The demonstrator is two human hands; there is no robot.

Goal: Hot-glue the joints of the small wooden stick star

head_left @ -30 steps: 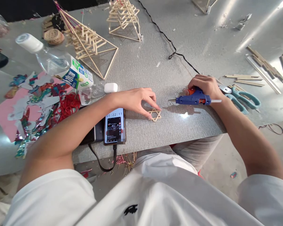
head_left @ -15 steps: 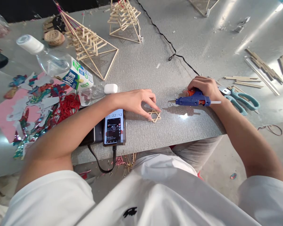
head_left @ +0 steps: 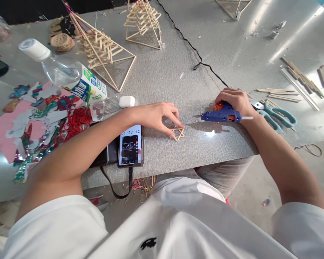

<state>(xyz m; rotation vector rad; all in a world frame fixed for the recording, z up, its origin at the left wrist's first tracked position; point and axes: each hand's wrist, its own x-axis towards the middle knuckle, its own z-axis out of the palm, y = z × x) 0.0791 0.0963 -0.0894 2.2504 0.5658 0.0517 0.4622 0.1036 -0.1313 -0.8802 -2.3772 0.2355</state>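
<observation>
A small six-pointed star of thin wooden sticks lies flat on the grey table. My left hand grips it from above, thumb on its near left side and fingertips on its far right. To the right, my right hand is wrapped round the handle of a blue hot glue gun with an orange trigger. Its nozzle points left towards the star, well apart from it. A clear glue stick juts from the back of the gun.
Stick pyramids stand at the back. On the left are a plastic bottle, foil scraps and red string. A phone and white earbud case lie by my left arm. Pliers and loose sticks are right; a black cord crosses behind.
</observation>
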